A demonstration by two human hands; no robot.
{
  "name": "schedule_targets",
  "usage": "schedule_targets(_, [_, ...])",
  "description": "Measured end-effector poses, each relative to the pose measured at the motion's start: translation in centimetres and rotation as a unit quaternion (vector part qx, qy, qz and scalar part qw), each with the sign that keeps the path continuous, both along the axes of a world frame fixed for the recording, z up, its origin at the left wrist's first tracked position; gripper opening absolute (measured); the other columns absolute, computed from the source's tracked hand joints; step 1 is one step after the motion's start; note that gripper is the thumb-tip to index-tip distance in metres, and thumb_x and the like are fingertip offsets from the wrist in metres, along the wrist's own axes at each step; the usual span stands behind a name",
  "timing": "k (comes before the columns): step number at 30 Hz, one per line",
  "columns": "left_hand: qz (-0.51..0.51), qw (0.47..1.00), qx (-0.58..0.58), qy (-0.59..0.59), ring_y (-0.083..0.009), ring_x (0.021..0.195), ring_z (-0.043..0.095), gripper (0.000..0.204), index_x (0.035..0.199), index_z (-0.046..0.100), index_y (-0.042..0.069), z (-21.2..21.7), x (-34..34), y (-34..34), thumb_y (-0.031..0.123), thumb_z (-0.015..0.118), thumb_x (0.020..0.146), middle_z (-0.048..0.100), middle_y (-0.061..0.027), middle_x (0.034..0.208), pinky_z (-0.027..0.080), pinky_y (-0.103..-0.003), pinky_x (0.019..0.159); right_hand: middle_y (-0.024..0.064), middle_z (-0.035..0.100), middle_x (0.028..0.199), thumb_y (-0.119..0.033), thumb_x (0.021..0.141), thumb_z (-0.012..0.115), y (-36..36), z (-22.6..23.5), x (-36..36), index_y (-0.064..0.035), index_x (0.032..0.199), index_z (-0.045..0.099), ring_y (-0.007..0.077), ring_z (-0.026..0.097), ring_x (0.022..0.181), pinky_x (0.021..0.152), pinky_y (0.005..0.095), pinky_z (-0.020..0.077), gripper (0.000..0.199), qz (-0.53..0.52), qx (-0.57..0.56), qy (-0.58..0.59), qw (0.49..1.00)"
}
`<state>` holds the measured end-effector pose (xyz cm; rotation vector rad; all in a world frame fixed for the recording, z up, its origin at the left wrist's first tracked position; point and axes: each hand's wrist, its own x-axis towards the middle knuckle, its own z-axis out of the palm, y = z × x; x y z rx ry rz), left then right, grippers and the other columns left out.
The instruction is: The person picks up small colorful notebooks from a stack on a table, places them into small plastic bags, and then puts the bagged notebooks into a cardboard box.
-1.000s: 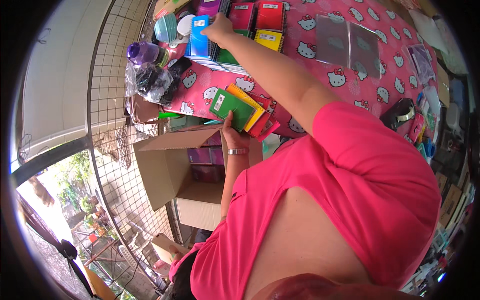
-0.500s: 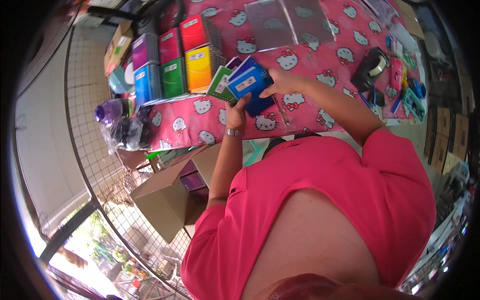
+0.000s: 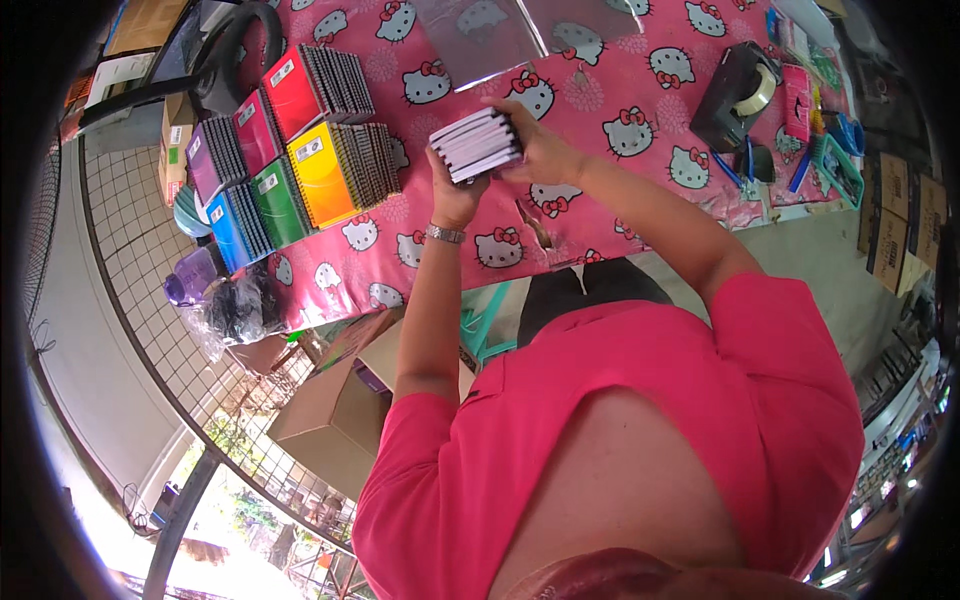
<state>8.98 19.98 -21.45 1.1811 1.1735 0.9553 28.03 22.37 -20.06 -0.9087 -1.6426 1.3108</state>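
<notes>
Between my two hands is a small stack of spiral notebooks (image 3: 474,143), turned so that the white page edges face up. Their covers are mostly hidden. My left hand (image 3: 456,196) wraps the near left side, a metal watch on its wrist. The right hand (image 3: 538,148) grips the stack's right end, fingers at the far corner. Left of my hands stand piles of spiral notebooks in two rows: red (image 3: 292,92), magenta (image 3: 256,130) and purple (image 3: 207,163) behind, yellow (image 3: 325,172), green (image 3: 276,203) and blue (image 3: 230,228) in front.
A pink tablecloth (image 3: 600,170) with cartoon cat faces covers the table. Clear plastic sheets (image 3: 475,42) lie at the back. To the right are a black tape dispenser (image 3: 722,105) and a teal basket (image 3: 838,172). An open cardboard box (image 3: 325,425) sits below the table's left front.
The fanned green and blue notebooks are now squared into one stack with page edges up. The head view has shifted, so the notebook piles appear further left.
</notes>
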Motion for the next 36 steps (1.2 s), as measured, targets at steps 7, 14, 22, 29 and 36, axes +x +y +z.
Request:
schedule_targets(7, [0.008, 0.998, 0.069, 0.006, -0.0202, 0.103, 0.057, 0.064, 0.125, 0.04, 0.003, -1.5, 1.0, 0.2, -0.004, 0.07, 0.069, 0.056, -0.0095, 0.115, 0.048, -0.033, 0.086, 0.0139, 0.044, 0.108, -0.012, 0.059, 0.076, 0.4, -4.1, -1.1, -0.0071, 0.116, 0.04, 0.0312, 0.047, 0.103, 0.092, 0.037, 0.0401, 0.068, -0.087, 0.079, -0.02, 0.993])
schedule_targets(14, [-0.098, 0.923, 0.222, 0.299, -0.0247, 0.105, 0.056, 0.053, 0.114, 0.058, 0.008, -3.4, -0.8, 0.6, 0.004, 0.076, 0.064, 0.058, -0.0078, 0.115, 0.042, -0.033, 0.096, 0.0187, 0.037, 0.128, -0.016, 0.055, 0.084, 1.5, 0.6, 2.0, -0.0086, 0.141, 0.016, 0.0328, 0.041, 0.119, 0.101, 0.0384, 0.0361, 0.109, 0.029, 0.077, -0.152, 0.985])
schedule_targets(22, [-0.084, 0.958, 0.143, 0.236, -0.0257, 0.103, 0.058, 0.031, 0.104, 0.065, 0.008, -2.6, 1.1, 0.5, 0.002, 0.066, 0.073, 0.064, -0.0076, 0.106, 0.044, -0.037, 0.092, 0.0185, 0.033, 0.129, -0.013, 0.063, 0.079, -0.9, -3.5, -0.4, -0.0077, 0.14, 0.016, 0.0337, 0.039, 0.119, 0.102, 0.0413, 0.0349, 0.1, -0.103, 0.059, -0.049, 0.992])
schedule_targets(29, [-0.002, 0.997, 0.027, 0.077, -0.0299, 0.101, 0.057, 0.041, 0.118, 0.054, 0.005, -6.4, -0.8, -0.8, 0.006, 0.061, 0.078, 0.06, -0.0113, 0.112, 0.044, -0.039, 0.089, 0.0183, 0.038, 0.123, -0.025, 0.064, 0.077, 0.7, 5.4, 1.5, -0.0012, 0.136, 0.026, 0.0332, 0.041, 0.115, 0.1, 0.0425, 0.0354, 0.091, -0.027, 0.184, -0.19, 0.964])
schedule_targets(36, [-0.071, 0.983, 0.081, 0.149, -0.0179, 0.11, 0.051, 0.051, 0.128, 0.043, 0.007, -2.6, 1.9, 1.3, 0.005, 0.06, 0.08, 0.05, -0.0081, 0.125, 0.047, -0.03, 0.085, 0.0143, 0.048, 0.111, -0.036, 0.064, 0.076, 0.7, 4.8, -0.4, 0.0009, 0.119, 0.044, 0.0306, 0.045, 0.11, 0.094, 0.0408, 0.0394, 0.074, -0.029, 0.179, -0.397, 0.9])
